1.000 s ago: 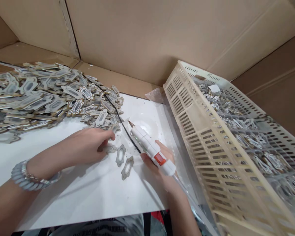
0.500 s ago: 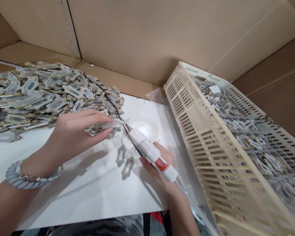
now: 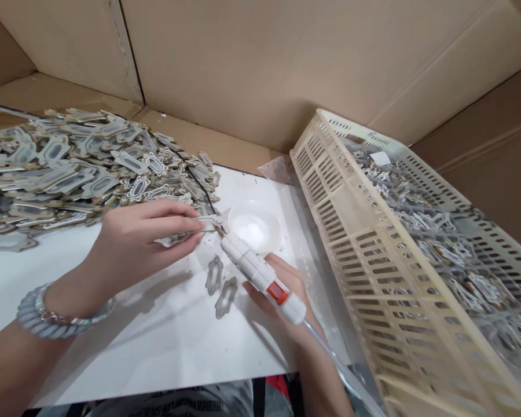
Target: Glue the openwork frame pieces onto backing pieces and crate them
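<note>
Between the thumb and fingers of my left hand (image 3: 145,237) is a small ornate frame piece (image 3: 208,222), its far end pointing right. My right hand (image 3: 286,289) is wrapped round a white glue gun (image 3: 254,266) with an orange switch and a clear glue stick in its back. The gun's nozzle touches or nearly touches the end of the held piece; which of the two I cannot tell. Below the nozzle, two loose grey frame pieces (image 3: 226,297) lie on the white tabletop (image 3: 178,341). A shallow round white dish (image 3: 267,229) sits just beyond the gun.
A big heap of frame pieces (image 3: 69,168) covers the table's left and back, with a black cord (image 3: 200,184) running across it. A cream slotted plastic crate (image 3: 351,231) holding bagged white pieces stands at the right. Cardboard walls (image 3: 243,69) enclose the back.
The glue gun has shifted slightly left and down, with its nozzle now below the held piece's end. My left hand has tilted the piece a little and moved slightly right.
</note>
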Demonstrator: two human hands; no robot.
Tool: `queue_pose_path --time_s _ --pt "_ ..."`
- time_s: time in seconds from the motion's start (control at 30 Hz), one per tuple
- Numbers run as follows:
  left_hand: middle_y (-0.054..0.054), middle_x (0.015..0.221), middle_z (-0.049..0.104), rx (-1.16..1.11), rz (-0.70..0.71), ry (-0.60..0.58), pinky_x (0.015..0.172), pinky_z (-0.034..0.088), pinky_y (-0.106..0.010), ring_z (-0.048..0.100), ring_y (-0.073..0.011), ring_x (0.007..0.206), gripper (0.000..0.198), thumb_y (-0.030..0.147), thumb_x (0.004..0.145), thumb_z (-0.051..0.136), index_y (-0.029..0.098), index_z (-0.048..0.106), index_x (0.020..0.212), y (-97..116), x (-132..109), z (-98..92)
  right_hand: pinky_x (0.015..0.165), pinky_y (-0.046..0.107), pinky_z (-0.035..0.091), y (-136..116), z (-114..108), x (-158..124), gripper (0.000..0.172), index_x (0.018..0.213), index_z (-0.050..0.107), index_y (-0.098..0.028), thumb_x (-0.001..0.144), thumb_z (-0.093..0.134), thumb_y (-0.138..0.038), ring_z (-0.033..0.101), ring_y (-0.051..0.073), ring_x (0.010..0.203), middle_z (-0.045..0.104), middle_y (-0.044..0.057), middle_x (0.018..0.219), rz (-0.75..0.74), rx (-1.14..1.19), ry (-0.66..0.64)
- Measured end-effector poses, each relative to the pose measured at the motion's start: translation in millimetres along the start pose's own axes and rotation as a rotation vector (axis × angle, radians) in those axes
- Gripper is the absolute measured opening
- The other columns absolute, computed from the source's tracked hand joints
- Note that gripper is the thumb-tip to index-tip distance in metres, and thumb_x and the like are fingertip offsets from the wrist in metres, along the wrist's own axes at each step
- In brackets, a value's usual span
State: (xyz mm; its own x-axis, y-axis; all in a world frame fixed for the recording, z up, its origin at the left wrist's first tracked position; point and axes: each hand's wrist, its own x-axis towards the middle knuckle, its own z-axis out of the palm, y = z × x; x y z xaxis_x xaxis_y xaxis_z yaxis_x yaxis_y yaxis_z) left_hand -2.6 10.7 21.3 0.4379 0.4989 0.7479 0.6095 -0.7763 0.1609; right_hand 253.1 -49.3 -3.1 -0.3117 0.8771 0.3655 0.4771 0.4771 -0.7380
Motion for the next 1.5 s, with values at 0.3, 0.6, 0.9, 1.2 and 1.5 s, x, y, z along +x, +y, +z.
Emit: queue_pose_path --time_s 0.3,0.6,0.9,1.2,1.5 --pt "0.0 0.088 0.079 0.028 0.019 0.024 0.067 0.057 -0.018 0.073 -0.0097 0.075 0.007 0.017 0.09 0.07 0.022 0.072 0.085 2.3 0.6 0.7 0.049 0.024 0.032 -1.7 0.0 0.0 0.029 0.068 0.04 -0.023 0.087 0.06 -0.014 0.04 0.011 0.054 0.041 -0.005 0.067 0.006 0.016 0.013" --pt "0.0 0.088 0.079 0.134 0.084 0.03 0.06 0.054 -0.02 0.073 -0.0104 0.07 0.007 0.016 0.091 0.069 0.022 0.068 0.087 3.1 1.2 2.3 0.049 0.024 0.033 0.0 1.4 -0.5 0.029 0.068 0.041 -0.023 0.088 0.059 -0.014 0.041 0.011 0.055 0.04 -0.005 0.068 -0.004 0.011 0.021" --pt "0.001 0.085 0.079 0.226 0.13 0.053 0.063 0.056 -0.02 0.074 -0.0112 0.072 0.011 0.015 0.09 0.07 0.023 0.067 0.084 6.8 0.8 3.0 0.047 0.027 0.034 -0.6 2.0 -0.4 0.028 0.068 0.041 -0.024 0.089 0.058 -0.015 0.038 0.012 0.053 0.041 -0.003 0.066 0.009 0.004 0.01" --pt "0.002 0.085 0.079 0.239 0.118 0.049 0.065 0.058 -0.021 0.075 -0.0127 0.073 0.012 0.015 0.091 0.069 0.024 0.067 0.083 5.8 -2.1 4.9 0.047 0.026 0.03 0.2 2.3 0.0 0.028 0.07 0.04 -0.024 0.089 0.058 -0.014 0.037 0.011 0.053 0.041 -0.004 0.066 -0.013 -0.003 0.016" --pt "0.003 0.087 0.079 0.224 0.066 0.032 0.063 0.057 -0.023 0.074 -0.0133 0.071 0.012 0.017 0.089 0.069 0.026 0.07 0.082 6.2 -1.5 5.4 0.048 0.026 0.03 0.9 2.9 -0.8 0.031 0.069 0.037 -0.024 0.09 0.059 -0.016 0.037 0.011 0.053 0.04 -0.004 0.067 -0.002 -0.012 0.022"
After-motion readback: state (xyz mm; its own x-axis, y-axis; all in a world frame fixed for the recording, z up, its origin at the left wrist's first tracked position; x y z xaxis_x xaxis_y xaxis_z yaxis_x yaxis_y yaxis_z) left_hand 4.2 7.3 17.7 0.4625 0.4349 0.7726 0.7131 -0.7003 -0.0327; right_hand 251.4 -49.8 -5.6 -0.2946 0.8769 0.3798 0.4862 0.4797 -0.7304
